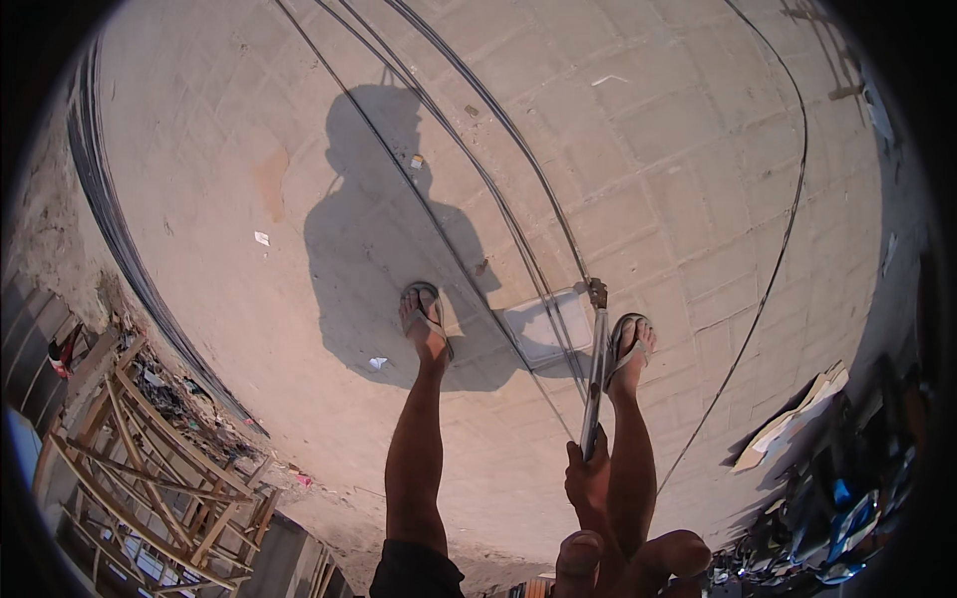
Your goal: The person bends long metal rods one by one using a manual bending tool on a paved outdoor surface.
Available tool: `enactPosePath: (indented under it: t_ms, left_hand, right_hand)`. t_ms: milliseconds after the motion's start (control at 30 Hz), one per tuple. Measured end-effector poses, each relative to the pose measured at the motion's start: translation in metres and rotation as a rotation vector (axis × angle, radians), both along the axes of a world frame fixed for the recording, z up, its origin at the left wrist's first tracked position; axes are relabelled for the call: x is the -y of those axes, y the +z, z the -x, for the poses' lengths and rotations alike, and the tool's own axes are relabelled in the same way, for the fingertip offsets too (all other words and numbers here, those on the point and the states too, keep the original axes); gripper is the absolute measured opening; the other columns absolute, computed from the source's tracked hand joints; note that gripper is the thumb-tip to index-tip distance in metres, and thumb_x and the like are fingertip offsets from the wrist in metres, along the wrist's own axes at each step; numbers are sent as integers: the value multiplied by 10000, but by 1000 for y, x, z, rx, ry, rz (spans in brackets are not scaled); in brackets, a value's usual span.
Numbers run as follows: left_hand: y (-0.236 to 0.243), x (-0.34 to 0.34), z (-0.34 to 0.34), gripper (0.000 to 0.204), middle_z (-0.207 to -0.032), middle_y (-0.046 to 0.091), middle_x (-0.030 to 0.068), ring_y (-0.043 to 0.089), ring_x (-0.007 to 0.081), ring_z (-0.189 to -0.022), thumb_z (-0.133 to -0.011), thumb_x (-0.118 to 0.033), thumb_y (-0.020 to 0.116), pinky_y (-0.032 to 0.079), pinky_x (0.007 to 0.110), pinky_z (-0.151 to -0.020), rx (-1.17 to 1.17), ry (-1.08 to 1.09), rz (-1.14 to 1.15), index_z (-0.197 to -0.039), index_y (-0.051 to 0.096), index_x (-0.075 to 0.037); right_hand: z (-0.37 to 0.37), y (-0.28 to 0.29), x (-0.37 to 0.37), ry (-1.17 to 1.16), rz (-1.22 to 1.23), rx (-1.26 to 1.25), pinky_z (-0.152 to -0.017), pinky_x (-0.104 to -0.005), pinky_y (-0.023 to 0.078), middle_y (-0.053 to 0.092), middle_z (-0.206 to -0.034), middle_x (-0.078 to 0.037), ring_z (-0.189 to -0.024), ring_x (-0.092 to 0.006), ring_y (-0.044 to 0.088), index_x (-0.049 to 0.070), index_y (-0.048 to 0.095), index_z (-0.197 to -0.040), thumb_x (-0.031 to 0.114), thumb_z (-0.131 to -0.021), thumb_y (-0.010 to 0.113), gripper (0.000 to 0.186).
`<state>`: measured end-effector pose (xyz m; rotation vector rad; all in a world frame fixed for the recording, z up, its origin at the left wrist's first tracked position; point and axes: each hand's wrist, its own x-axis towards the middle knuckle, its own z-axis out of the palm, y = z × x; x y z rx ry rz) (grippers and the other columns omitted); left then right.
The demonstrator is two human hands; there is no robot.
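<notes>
A long metal tool (pixel 598 349) slants down between my feet, its dark head (pixel 598 292) beside black cables (pixel 518 219) at the edge of a pale square cover (pixel 528 329). My left hand (pixel 588 478) is closed around the tool's lower part in view. Closer to the camera, at the bottom, my right hand (pixel 648 563) has curled fingers; what it holds is hidden. My sandalled feet (pixel 426 319) stand either side of the cover, and my shadow falls over the paving.
More cables (pixel 150 279) run along the left. Wooden frames (pixel 150 478) and rubble lie lower left. Cardboard sheets (pixel 788 419) and parked motorbikes (pixel 827 528) are at right. A single cable (pixel 797 199) crosses the paving (pixel 678 149). Small litter scraps (pixel 261 238) lie about.
</notes>
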<state>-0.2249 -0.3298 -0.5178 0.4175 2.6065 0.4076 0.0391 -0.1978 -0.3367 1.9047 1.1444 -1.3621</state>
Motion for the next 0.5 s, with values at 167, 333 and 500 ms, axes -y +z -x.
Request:
enactPosePath:
  t_ms: [167,333,500]
  left_hand:
    - [-26,16,-9,388,-1338,498,262,483,361,-1265,-1080,-303,339,452,497,-980,-153,-160,57,-1374,485,-98]
    - [-45,25,-15,373,-1334,516,263,471,366,-1287,-1091,-277,328,434,511,-1014,-321,-311,118,-1373,492,-97]
    - [-46,29,-11,397,-1358,521,243,494,380,-1261,-1087,-276,337,409,535,-1038,-86,-107,45,-1380,486,-55]
  right_hand:
    - [1,-2,-4,-39,21,27,-1019,-409,439,579,-1300,-300,-1198,-399,591,-37,374,-1464,184,-907,637,654]
    - [-9,-8,4,-40,-7,7,-1034,-412,429,569,-1319,-305,-1230,-401,574,-47,376,-1460,188,-906,639,656]
    - [-7,-12,6,-41,-9,11,-1039,-412,423,566,-1321,-306,-1241,-404,565,-58,375,-1455,187,-904,641,658]
